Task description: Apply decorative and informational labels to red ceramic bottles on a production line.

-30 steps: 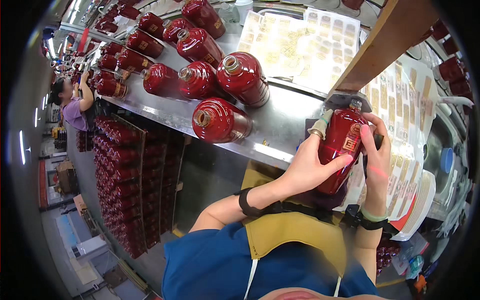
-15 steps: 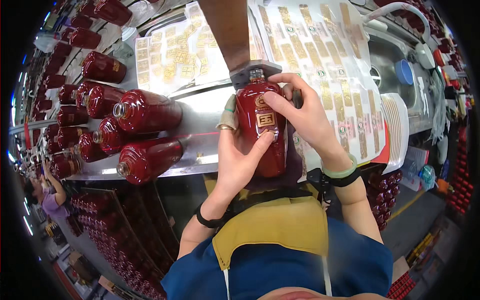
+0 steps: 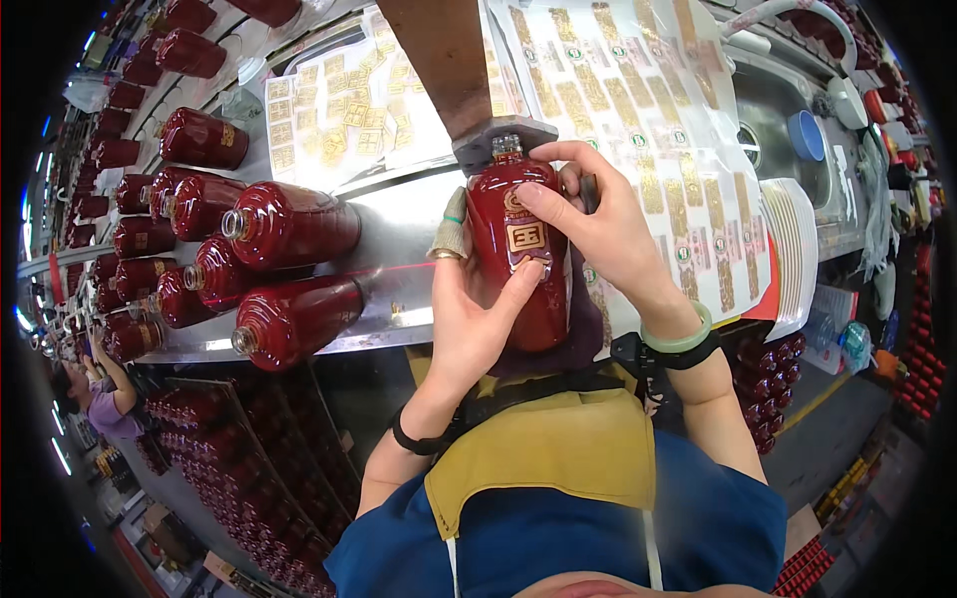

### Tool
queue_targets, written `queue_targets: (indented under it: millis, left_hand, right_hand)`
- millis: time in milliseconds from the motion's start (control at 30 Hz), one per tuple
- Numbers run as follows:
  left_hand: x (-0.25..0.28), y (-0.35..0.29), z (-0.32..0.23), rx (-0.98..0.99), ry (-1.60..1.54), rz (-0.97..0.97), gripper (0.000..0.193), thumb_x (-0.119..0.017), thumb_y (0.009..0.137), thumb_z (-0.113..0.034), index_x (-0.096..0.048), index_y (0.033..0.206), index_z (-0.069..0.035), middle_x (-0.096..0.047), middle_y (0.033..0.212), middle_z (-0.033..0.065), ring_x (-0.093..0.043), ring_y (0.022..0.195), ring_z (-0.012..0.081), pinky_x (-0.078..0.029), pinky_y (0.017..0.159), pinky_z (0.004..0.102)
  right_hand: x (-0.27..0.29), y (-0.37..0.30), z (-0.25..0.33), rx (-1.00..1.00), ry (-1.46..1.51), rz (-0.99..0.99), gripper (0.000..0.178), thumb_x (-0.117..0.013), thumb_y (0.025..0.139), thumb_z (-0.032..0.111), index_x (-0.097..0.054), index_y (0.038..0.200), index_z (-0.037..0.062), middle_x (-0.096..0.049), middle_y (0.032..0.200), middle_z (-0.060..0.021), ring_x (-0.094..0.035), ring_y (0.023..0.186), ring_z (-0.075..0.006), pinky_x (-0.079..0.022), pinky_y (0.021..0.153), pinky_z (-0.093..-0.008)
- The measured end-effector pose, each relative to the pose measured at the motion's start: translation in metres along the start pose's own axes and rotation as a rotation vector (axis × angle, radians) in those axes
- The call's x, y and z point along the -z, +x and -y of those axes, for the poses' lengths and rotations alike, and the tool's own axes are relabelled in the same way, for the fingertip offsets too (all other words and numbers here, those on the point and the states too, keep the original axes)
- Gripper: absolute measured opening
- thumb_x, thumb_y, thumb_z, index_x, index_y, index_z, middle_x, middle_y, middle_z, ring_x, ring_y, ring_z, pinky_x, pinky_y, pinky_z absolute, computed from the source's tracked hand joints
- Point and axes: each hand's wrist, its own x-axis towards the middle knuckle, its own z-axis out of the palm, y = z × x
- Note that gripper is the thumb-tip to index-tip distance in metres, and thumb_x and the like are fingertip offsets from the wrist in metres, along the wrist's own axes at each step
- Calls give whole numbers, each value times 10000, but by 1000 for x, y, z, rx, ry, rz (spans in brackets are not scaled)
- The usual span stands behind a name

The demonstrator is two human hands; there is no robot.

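Nearside of the brown post [image 3: 439,60], left hand [image 3: 469,324] and right hand [image 3: 623,229] clasp the red bottle [image 3: 540,321]; gold emblem [image 3: 527,237] on, work looks unfinished, gold strips [image 3: 584,108] lie right of that post.

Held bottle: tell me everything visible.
The bottle is glossy dark red, glass-looking, with a clear ridged neck. Gold emblems line its upward face. It lies over dark cloth, neck pointing away from the wearer, near a dark bracket. The left hand grips its left side, thumb at the lowest emblem; the right hand's thumb touches near the top emblem.
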Motion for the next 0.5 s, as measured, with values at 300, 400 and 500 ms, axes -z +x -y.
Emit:
queue_targets:
  millis: [300, 400, 500]
  left_hand:
    - [0, 5, 0, -19, -71, -68, 745, -624, 989, -19, -178, 1583, 43, -435, 1507, 191, -502, 1341, 237, -441, 1115, 384]
    - [-1, 10, -3, -46, -114, -88, 669, -584, 1026, -43, -211, 1575, 44, -446, 1502, 188, -505, 1337, 231, -443, 1110, 377]
    - [-1, 11, -2, 7, -91, -73, 633, -590, 1028, -54, -258, 1560, 35, -483, 1476, 169, -523, 1315, 218, -449, 1101, 370]
  right_hand:
    - [5, -6, -2, -44, 93, -2, 429, -772, 927, 256, -629, 1258, 24, -434, 802, 73, -391, 715, -19, -342, 632, -190]
    - [7, -18, -4, -67, 58, 6, 506, -779, 926, 242, -584, 1349, 45, -430, 824, 64, -399, 734, -23, -349, 655, -184]
    - [3, -28, -10, -19, 31, 38, 664, -811, 899, 188, -479, 1460, 67, -409, 861, 56, -389, 749, -35, -352, 678, -186]
